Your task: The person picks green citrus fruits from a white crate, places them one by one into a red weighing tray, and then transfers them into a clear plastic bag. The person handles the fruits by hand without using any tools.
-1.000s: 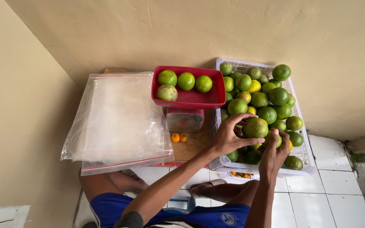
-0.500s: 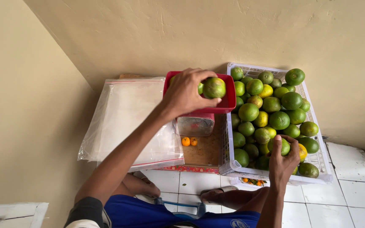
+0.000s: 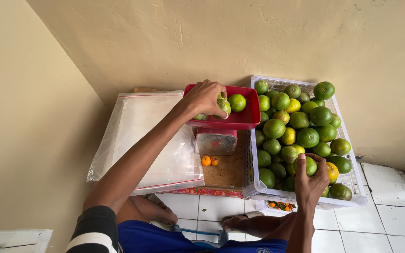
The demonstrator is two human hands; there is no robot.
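**What the low table and the floor carry**

We see a small wooden table [image 3: 228,171] with a patterned red edge, set on pale floor tiles [image 3: 394,220]. Just below our left hand [image 3: 206,97] stands a scale [image 3: 216,140] bearing a red tray [image 3: 247,117]. Two tiny orange fruits [image 3: 210,160] lie on the bare wood beneath the scale. Left of that hand, a stack of clear zip bags [image 3: 151,136] spreads over the table. Around our right hand [image 3: 311,180] sits a white plastic crate [image 3: 352,180] of green citrus, beside the table
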